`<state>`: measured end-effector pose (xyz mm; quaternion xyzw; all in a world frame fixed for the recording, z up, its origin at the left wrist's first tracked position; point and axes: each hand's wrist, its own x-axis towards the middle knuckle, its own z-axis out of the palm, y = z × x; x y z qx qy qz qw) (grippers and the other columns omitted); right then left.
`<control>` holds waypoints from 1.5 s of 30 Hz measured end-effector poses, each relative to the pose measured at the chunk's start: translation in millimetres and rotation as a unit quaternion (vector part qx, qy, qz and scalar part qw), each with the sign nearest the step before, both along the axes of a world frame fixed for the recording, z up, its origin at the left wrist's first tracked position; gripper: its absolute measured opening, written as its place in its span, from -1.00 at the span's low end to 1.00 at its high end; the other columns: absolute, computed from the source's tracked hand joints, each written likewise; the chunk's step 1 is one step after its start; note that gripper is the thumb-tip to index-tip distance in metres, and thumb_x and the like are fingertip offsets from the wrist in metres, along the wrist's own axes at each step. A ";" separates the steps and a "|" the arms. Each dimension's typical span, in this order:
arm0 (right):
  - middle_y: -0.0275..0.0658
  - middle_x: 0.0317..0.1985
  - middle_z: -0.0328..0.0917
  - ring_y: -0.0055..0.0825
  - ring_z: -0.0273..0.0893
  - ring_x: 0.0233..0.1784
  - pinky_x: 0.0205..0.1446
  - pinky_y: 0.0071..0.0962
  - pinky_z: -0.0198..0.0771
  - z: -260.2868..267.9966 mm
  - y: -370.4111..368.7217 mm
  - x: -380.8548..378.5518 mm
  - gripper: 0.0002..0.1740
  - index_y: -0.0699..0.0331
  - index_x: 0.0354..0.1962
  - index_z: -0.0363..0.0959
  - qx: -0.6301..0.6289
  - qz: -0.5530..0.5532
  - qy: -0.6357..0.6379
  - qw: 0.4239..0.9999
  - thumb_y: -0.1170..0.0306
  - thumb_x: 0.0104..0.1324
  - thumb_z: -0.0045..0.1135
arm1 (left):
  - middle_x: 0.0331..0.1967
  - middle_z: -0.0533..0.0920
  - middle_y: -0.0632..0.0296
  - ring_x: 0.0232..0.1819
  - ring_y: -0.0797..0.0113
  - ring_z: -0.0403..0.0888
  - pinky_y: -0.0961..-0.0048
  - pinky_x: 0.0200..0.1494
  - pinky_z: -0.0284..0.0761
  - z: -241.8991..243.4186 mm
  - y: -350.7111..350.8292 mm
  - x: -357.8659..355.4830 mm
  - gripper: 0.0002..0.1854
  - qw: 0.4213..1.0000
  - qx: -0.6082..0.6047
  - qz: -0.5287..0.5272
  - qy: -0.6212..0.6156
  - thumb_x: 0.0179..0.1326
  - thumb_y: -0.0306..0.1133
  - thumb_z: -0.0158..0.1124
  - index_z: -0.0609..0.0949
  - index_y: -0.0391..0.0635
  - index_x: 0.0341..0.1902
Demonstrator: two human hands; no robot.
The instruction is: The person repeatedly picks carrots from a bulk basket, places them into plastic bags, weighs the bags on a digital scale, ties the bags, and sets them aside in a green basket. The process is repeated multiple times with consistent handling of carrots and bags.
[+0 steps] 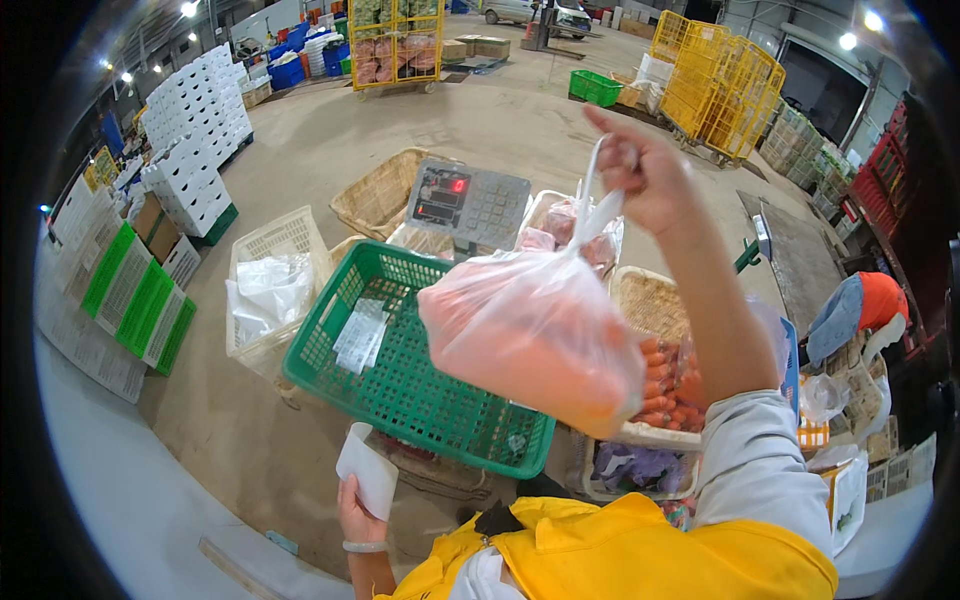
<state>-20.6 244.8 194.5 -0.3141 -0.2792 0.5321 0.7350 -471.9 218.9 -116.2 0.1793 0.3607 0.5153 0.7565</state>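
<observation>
My right hand [645, 176] is raised, its index finger extended, with the handles of a white plastic bag [532, 330] hooked in its curled fingers. Orange contents, likely carrots, show through the bag, which hangs over the right part of a green plastic crate [300, 352]. Low on the left, my left hand [361, 514] grips a curled piece of white paper [369, 469]. Printed paper slips [361, 336] lie inside the green crate. Behind it stands a weighing scale's display panel [469, 202] with red digits and a keypad.
A cream crate [274, 225] with clear plastic bags stands left. To the right, another crate holds carrots [664, 382], above one with purple bags [637, 465]. Bagged produce [562, 221] sits behind the scale. A person in orange [881, 300] bends at far right. Yellow cage trolleys [712, 82] stand farther back.
</observation>
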 end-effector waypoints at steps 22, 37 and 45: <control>-0.31 -0.47 0.35 -0.55 0.33 -0.48 -0.48 -0.56 0.28 -398.8 247.9 461.5 -0.60 0.17 -0.19 0.35 -0.190 -0.273 0.095 0.938 0.20 0.08 0.25 | -0.16 0.55 0.16 -0.09 0.29 0.50 0.39 -0.03 0.43 34.8 71.9 287.7 -0.64 0.931 -0.124 -0.085 0.332 0.19 -0.33 0.15 0.47 -0.29 0.01; -0.31 0.07 0.35 -0.42 0.39 0.00 -0.04 -0.48 0.34 -557.6 190.6 438.7 -0.37 0.09 0.18 0.21 -0.403 -0.060 -0.035 0.913 0.13 0.18 0.13 | -0.19 0.53 0.55 0.05 0.44 0.39 0.25 0.32 0.03 16.7 102.9 343.6 -0.70 0.475 0.567 -0.010 0.673 -0.11 -0.39 0.33 0.66 0.36 -0.27; -0.45 -0.21 0.52 -0.71 0.43 -0.26 -0.31 -0.73 0.32 -304.0 79.3 236.5 -0.55 0.14 0.04 0.40 -0.162 -0.009 -0.337 0.927 0.32 0.15 0.16 | -0.19 0.52 0.54 0.02 0.39 0.40 0.23 0.30 0.06 30.1 80.8 296.1 -0.75 0.499 0.676 0.052 0.540 -0.11 -0.34 0.35 0.65 0.33 -0.30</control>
